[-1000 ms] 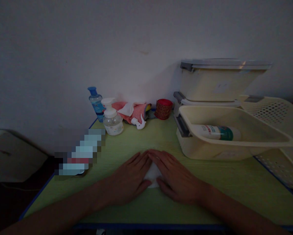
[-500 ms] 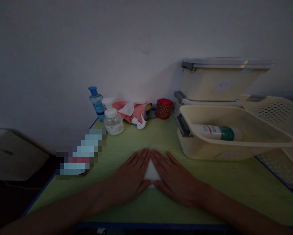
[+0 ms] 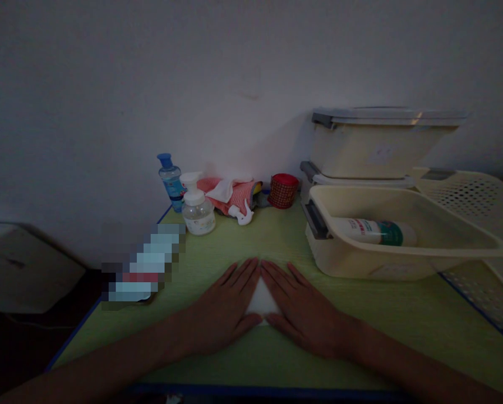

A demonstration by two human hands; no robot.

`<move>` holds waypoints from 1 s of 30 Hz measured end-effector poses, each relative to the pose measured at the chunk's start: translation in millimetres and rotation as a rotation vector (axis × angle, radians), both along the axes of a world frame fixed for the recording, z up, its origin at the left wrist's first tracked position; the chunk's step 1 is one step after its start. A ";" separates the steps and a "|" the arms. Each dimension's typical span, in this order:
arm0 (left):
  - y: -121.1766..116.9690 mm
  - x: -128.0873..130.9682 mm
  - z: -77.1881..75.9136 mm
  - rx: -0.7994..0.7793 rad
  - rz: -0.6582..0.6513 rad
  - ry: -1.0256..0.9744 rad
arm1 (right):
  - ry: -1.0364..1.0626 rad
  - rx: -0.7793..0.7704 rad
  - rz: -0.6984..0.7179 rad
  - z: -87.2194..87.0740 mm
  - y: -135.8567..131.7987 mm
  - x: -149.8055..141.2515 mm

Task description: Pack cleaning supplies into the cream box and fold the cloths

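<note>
My left hand (image 3: 230,307) lies flat, palm down, with its fingers stretched out toward the middle. Opposite it, my right hand (image 3: 301,311) rests the same way, and the fingertips and thumbs of both nearly meet. Between and under them shows part of a thin white sheet (image 3: 263,303), perhaps paper or tissue, on the green tabletop (image 3: 259,359). Most of the sheet's outline is hidden by my hands. Neither hand grips anything.
At the back left stand a blue bottle (image 3: 170,182) and a clear pump bottle (image 3: 198,216). Behind are a red checked cloth (image 3: 234,196), a white spray head (image 3: 243,213) and a red woven container (image 3: 283,191). A cream bin (image 3: 360,264) holding a white-green bottle (image 3: 373,231) stands right, before a lidded box (image 3: 360,148).
The view has shifted slightly, so everything sits a little lower and the left-hand things a little further right. Both hands stay flat on the white sheet.
</note>
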State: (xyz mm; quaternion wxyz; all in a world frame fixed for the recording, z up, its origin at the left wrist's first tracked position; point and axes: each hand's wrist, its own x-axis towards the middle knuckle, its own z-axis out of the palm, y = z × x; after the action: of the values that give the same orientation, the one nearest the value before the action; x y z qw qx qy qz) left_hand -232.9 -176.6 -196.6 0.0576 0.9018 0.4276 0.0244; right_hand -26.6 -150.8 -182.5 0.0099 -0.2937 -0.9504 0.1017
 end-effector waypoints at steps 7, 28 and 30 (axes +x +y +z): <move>-1.3 -2.7 -2.4 0.016 -0.005 -0.011 | 0.057 -0.057 0.002 1.0 1.3 3.8; 7.5 -9.4 17.9 -0.425 0.093 -0.332 | 0.212 -0.418 -0.045 14.1 23.4 20.7; 11.2 -14.1 18.8 -0.502 0.105 -0.401 | 0.212 -0.441 -0.061 14.0 23.7 20.8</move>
State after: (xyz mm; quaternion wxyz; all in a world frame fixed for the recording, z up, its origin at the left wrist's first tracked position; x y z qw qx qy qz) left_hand -247.0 -165.5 -177.8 0.3599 0.8134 0.4463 0.0981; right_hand -5.8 -127.0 -168.5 0.0480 -0.3049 -0.8896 0.3366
